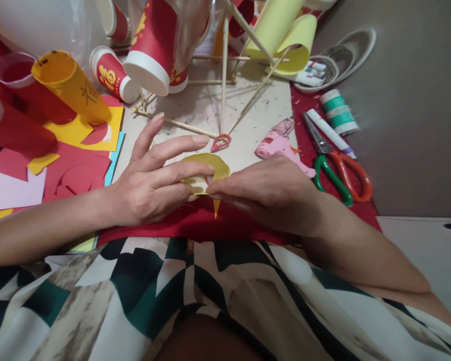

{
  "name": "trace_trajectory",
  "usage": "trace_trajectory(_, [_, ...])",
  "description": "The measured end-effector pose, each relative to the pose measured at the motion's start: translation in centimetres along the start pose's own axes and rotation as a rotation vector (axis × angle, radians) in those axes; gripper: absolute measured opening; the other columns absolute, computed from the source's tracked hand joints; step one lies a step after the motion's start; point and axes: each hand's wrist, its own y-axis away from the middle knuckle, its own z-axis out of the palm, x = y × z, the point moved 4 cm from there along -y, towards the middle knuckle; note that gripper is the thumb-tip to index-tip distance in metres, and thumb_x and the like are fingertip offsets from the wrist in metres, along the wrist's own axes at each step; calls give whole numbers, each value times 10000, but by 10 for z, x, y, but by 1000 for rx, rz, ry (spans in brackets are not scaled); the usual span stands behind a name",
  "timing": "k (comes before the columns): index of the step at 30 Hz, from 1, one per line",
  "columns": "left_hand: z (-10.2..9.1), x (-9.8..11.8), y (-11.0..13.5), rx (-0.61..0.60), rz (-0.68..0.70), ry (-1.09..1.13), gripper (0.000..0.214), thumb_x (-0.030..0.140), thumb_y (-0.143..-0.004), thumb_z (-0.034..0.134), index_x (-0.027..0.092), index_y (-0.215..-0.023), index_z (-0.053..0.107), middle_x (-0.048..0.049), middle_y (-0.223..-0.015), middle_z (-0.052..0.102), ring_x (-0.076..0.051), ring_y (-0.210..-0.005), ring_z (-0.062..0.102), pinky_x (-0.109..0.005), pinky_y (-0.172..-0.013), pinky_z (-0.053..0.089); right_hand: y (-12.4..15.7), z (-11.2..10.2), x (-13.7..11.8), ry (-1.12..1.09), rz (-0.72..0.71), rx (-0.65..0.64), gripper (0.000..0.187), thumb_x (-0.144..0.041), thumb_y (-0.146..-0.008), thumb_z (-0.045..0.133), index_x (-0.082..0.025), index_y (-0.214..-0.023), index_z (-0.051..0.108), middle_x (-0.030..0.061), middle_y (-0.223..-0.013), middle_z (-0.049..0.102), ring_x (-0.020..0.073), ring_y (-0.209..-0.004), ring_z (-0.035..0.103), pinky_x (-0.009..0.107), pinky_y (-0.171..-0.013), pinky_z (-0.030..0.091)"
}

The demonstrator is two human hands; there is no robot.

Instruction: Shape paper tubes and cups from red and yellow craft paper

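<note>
A curved piece of yellow paper (pixel 206 161) is low over the near edge of the work surface, between both hands. My left hand (pixel 146 185) steadies its left side, with the index and middle fingers stretched out above it and the lower fingers on the paper. My right hand (pixel 272 193) pinches the paper's right side, its fingertips partly hidden. A bit of red shows between the fingertips. Below them an orange-yellow paper point (pixel 216 207) sticks down. Just beyond the hands lies a small red paper loop (pixel 221 143), at the corner of a wooden stick frame (pixel 224 75).
A pink glue gun (pixel 283 148) and scissors (pixel 332 160) lie to the right, near a green-and-white roll (pixel 338 111). Red and yellow paper tubes (pixel 71 85) and paper scraps (pixel 78 170) fill the left. Red paper cups (pixel 150 45) stand or lie at the back.
</note>
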Motion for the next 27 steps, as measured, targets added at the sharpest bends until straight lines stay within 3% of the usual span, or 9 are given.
trace_trajectory(3, [-5,-3,1,44,50,5,71,242,-888,716,289,-842,689,73,-1256,731,-247,-1412,526,-564,-1332,102,0,-11,0,19,-119,54,189,-180,-996,547,-223,-933,721,-16,-766,763,112,-643,696,212,-565,464])
trace_trajectory(8, [-6,-9,-2,1,-167,172,114,278,-895,689,303,-785,672,82,-1192,755,-267,-1369,568,-584,-1331,1,0,-18,5,-26,-79,74,178,-213,-1018,554,-230,-983,727,-8,-787,772,109,-624,702,206,-587,501])
trace_trajectory(14, [0,-7,-2,-60,-181,82,188,339,-951,614,301,-781,684,59,-1189,751,-234,-1406,516,-512,-1347,16,-2,-1,-3,92,-3,74,245,-263,-1005,588,-237,-1238,657,7,-1011,805,121,-709,741,212,-597,503])
trace_trajectory(20, [7,-2,4,21,-22,60,98,236,-932,658,267,-841,672,83,-1238,716,-239,-1426,500,-574,-1318,-36,-3,10,-12,136,-128,137,183,-171,-1000,558,-175,-926,725,6,-822,799,123,-648,723,238,-543,439])
trace_trajectory(27, [3,-6,-4,-48,-159,160,153,341,-926,685,265,-793,673,56,-1118,744,-270,-1369,555,-639,-1301,0,-2,3,-3,124,-143,66,248,-191,-1014,507,-204,-873,711,-16,-717,747,113,-579,671,232,-517,412])
